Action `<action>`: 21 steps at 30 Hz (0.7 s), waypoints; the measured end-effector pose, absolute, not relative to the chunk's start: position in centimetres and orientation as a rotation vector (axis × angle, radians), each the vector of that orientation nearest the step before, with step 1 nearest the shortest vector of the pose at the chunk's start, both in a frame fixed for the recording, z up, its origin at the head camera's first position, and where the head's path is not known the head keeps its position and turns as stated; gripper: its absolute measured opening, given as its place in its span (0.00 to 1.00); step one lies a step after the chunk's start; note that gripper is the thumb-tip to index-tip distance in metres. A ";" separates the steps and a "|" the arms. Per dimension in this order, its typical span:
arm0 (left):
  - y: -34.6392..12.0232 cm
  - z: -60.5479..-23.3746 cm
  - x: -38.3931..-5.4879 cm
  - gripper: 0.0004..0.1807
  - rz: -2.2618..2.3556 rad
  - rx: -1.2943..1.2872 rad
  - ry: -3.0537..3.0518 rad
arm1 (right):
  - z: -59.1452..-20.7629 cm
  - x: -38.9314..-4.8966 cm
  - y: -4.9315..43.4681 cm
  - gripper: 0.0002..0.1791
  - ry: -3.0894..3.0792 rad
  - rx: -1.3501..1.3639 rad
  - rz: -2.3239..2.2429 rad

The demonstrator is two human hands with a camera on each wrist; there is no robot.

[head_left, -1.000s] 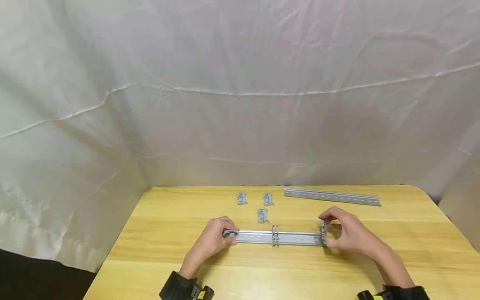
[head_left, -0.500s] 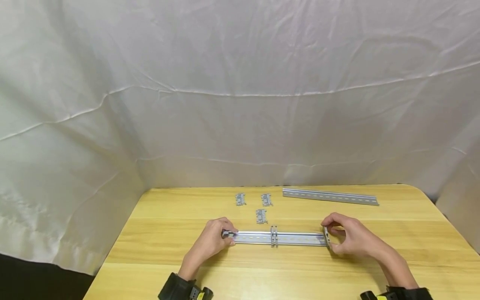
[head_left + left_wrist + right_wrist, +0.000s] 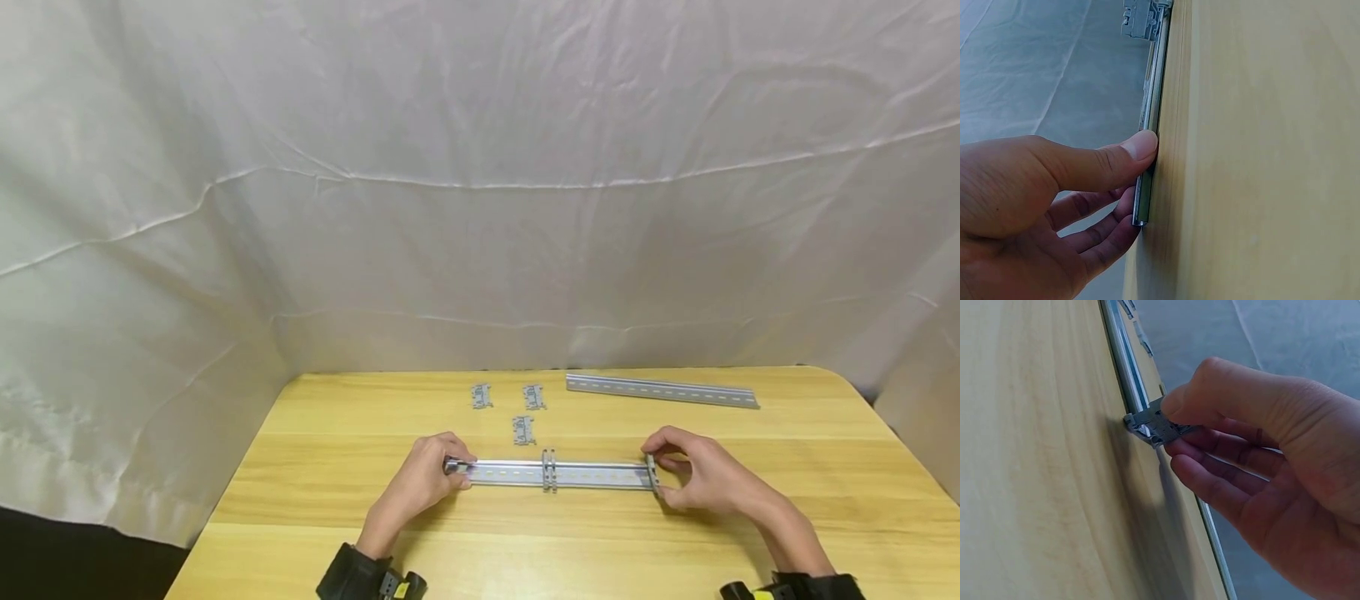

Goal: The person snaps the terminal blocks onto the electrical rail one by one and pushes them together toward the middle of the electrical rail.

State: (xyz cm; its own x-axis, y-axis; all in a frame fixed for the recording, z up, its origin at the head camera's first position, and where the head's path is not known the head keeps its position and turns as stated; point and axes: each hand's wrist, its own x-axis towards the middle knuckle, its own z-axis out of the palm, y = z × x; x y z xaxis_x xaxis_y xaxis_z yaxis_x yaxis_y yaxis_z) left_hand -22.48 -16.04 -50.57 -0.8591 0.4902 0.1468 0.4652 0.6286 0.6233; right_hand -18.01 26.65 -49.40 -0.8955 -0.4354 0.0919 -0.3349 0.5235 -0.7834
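A slotted metal DIN rail (image 3: pixel 510 475) lies across the wooden table. My left hand (image 3: pixel 423 475) pinches its left end; in the left wrist view the thumb presses the near edge of the rail (image 3: pixel 1159 100) with the fingers behind it. Two narrow grey terminal blocks (image 3: pixel 550 472) sit side by side across the rail near its middle. At the right end, my right hand (image 3: pixel 705 471) pinches another grey terminal block (image 3: pixel 1157 422) between thumb and fingers, held upright and crosswise. Its lower end is right at the rail's tip.
Several loose terminal blocks lie flat behind the rail: one at the left (image 3: pixel 482 396), one beside it (image 3: pixel 534 397) and one closer (image 3: pixel 523 430). A second DIN rail (image 3: pixel 660 391) rests near the back edge of the table (image 3: pixel 337 467). Pale cloth (image 3: pixel 480 250) hangs behind.
My right hand has shifted slightly right with the terminal block, which now stands at the rail's very end and leans a little. The left hand stays on the rail.
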 end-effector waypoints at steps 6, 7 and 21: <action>-16.1 -50.5 -22.5 0.13 1.056 0.831 2.799 | -49.8 -18.1 26.6 0.28 2.591 -0.673 -1.396; -16.1 -50.5 -22.4 0.13 1.059 0.833 2.799 | -49.8 -18.1 26.6 0.29 2.580 -0.673 -1.412; -16.0 -50.3 -22.4 0.14 1.068 0.839 2.797 | -50.5 -18.4 25.1 0.28 2.518 -0.701 -1.495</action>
